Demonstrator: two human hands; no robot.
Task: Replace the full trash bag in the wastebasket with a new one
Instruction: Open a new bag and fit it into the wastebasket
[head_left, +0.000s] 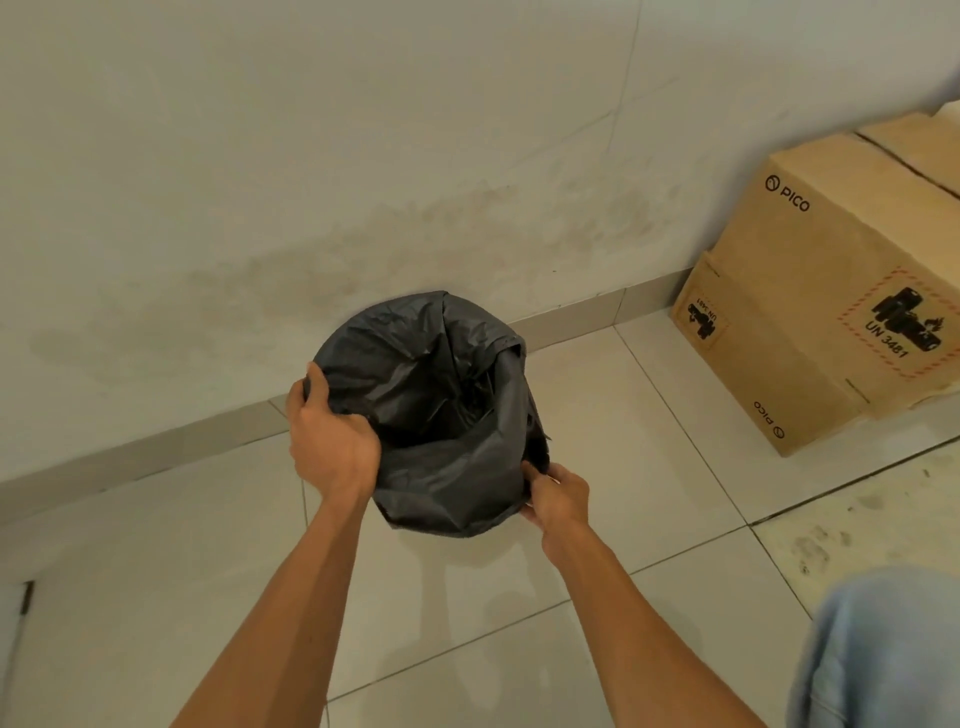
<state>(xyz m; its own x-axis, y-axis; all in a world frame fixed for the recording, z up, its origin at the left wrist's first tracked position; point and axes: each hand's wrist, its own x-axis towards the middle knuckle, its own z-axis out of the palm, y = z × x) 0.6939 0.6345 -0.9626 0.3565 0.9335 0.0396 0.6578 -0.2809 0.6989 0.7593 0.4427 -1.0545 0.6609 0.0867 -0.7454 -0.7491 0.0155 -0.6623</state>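
Note:
A black trash bag (447, 467) is draped over a wastebasket that stands on the tiled floor against the wall; the basket itself is hidden under the plastic. The bag's mouth gapes open and its inside looks dark and crumpled. My left hand (332, 441) grips the bag's rim on the left side, thumb over the edge. My right hand (556, 493) pinches the folded-over plastic at the lower right of the rim.
Two stacked cardboard boxes (831, 291) marked PICO stand to the right against the wall. A grey skirting (156, 452) runs along the wall's foot. A light blue cloth (883, 654) shows at the bottom right corner.

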